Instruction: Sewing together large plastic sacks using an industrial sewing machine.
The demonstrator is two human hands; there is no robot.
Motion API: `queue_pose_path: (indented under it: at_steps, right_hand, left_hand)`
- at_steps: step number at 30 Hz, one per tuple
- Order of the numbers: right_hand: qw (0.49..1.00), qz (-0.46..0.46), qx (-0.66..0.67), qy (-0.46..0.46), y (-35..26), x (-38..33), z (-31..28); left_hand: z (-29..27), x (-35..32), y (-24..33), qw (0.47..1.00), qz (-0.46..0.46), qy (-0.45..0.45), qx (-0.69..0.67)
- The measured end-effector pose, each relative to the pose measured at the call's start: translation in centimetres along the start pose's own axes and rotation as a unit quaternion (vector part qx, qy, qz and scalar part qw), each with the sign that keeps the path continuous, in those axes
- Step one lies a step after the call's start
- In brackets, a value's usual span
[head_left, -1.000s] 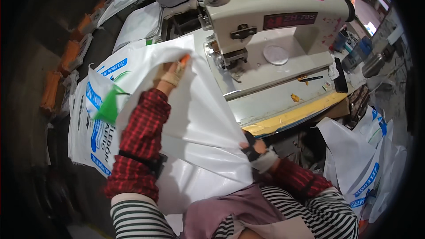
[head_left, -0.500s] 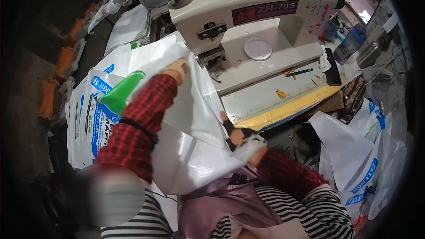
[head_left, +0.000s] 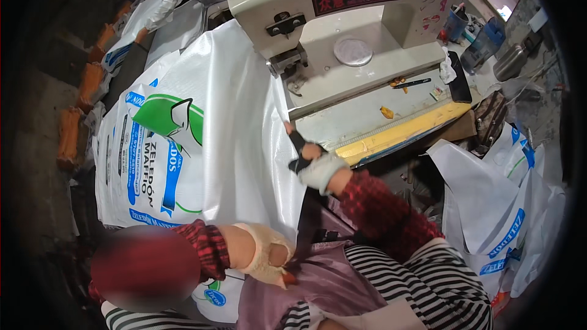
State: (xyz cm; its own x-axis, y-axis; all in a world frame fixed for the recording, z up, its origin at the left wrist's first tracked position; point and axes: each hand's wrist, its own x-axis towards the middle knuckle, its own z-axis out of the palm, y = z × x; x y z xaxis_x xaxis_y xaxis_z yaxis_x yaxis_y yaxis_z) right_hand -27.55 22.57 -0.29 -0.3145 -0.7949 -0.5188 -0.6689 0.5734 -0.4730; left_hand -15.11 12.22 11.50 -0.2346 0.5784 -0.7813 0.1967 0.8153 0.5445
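Note:
A white woven plastic sack (head_left: 235, 146) with green and blue print lies flat, on top of a stack of similar sacks, with its right edge along the sewing machine (head_left: 400, 43). My right hand (head_left: 315, 165), in a white glove with dark finger covers, is closed at that edge, just before the machine's table. Low over my lap, by the sack's near end, is my left hand (head_left: 266, 255) in a cream glove. Its fingers point down and are blurred, so their grip cannot be made out. The sack's near corner shows below my left forearm.
On the machine bed lie a round metal disc (head_left: 353, 52), dark tweezers (head_left: 411, 83) and a phone (head_left: 458, 78). Crumpled white sacks (head_left: 477, 201) hang at the right. A co-worker's gloved hand (head_left: 162, 13) handles a sack at the far left. Orange bundles (head_left: 72, 129) line the left side.
My left hand has come back from the sack's far end to my lap. The folded sack now lies spread flat, its print showing. My right hand has moved slightly up and left. The co-worker's arm has moved.

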Motion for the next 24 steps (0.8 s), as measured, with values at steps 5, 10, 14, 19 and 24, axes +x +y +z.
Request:
queue_pose_path:
  at_steps: [5,10,14,19,24]
  right_hand:
    - [0.998,0.055,-0.004,-0.03,0.9,-1.4,3.0]
    - [0.998,0.064,-0.013,0.026,4.1,6.0,-0.1]
    - [0.991,-0.024,-0.036,0.128,2.2,8.4,-1.8]
    - [0.987,-0.07,-0.084,0.119,2.6,1.8,2.1]
    - [0.992,-0.073,-0.095,0.025,1.8,-3.0,3.4]
  left_hand:
    - [-0.8,-6.6,-1.4,0.925,-0.282,-0.137,0.215]
    - [-6.2,-12.0,1.7,0.852,-0.465,0.02,0.239]
    - [-2.6,-1.2,5.3,0.968,-0.198,0.031,0.153]
    - [-1.1,7.6,4.2,0.986,-0.051,0.12,0.104]
    - [-0.7,7.9,4.3,0.991,-0.005,0.085,0.104]
